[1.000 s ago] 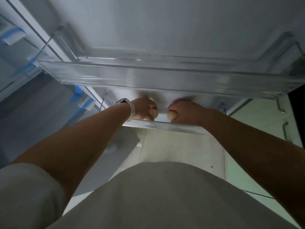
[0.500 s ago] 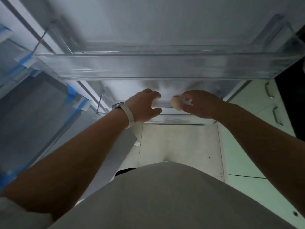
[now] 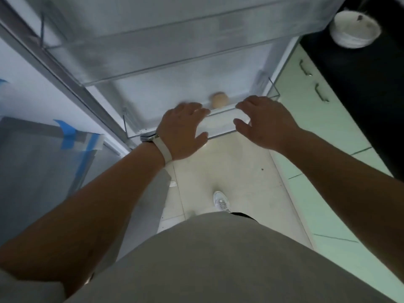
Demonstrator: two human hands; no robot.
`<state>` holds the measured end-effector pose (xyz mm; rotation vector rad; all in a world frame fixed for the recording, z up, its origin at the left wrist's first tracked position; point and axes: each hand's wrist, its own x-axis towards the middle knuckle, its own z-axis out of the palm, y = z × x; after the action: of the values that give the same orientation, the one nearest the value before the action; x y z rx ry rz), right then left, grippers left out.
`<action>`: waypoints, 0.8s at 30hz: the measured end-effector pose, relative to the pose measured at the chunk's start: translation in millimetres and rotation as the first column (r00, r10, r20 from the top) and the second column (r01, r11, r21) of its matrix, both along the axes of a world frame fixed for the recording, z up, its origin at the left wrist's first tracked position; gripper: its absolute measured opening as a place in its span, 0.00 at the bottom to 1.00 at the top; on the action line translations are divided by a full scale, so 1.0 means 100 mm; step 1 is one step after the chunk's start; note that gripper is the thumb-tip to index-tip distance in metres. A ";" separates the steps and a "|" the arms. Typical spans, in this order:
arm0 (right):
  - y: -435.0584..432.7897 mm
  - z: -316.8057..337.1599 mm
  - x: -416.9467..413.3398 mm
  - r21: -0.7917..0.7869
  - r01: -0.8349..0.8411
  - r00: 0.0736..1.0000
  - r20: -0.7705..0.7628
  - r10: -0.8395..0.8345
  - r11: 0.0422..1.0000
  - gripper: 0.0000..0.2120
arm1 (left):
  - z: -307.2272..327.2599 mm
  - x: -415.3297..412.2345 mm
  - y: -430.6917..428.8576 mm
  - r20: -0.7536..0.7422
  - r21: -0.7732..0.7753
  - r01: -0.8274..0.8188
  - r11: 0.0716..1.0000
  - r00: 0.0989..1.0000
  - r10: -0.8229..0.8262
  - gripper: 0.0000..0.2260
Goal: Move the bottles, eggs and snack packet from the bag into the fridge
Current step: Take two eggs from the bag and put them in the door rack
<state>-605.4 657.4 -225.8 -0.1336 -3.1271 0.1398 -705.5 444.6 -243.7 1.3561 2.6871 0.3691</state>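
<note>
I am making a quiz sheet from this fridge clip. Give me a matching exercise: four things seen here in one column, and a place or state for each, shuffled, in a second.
Things:
1. pale brown egg
2. left hand
3. stack of white plates
4. white sneaker

Places or states:
A. on the dark counter, top right
B. on the tiled floor
C. in the clear lower door shelf
D. open, with a pale watch strap at its wrist

Pairs: 1-C, 2-D, 3-A, 4-B
</note>
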 end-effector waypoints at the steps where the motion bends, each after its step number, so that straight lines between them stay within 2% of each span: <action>1: -0.06 0.00 0.12 0.000 0.022 1.000 0.003 -0.022 1.000 0.25 | -0.01 0.06 0.00 -0.008 0.013 0.030 0.999 1.000 -0.030 0.26; 11: -0.36 0.20 1.28 0.032 0.350 0.934 0.066 -0.351 0.936 0.29 | 0.10 0.62 0.27 -0.078 0.083 0.367 0.927 0.929 -0.361 0.27; 16: -0.38 0.31 1.93 0.026 0.531 0.847 0.033 -0.531 0.847 0.24 | 0.30 1.08 0.59 -0.093 0.120 0.503 0.856 0.864 -0.495 0.25; 24: -0.36 0.45 3.11 0.003 0.722 0.692 -0.006 -0.722 0.692 0.24 | 0.51 1.99 1.02 -0.124 0.099 0.666 0.739 0.746 -0.655 0.24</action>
<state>-294.8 621.5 -181.0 -1.3334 -2.7901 0.1143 -506.8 546.4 -192.5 2.2796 2.0379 0.4213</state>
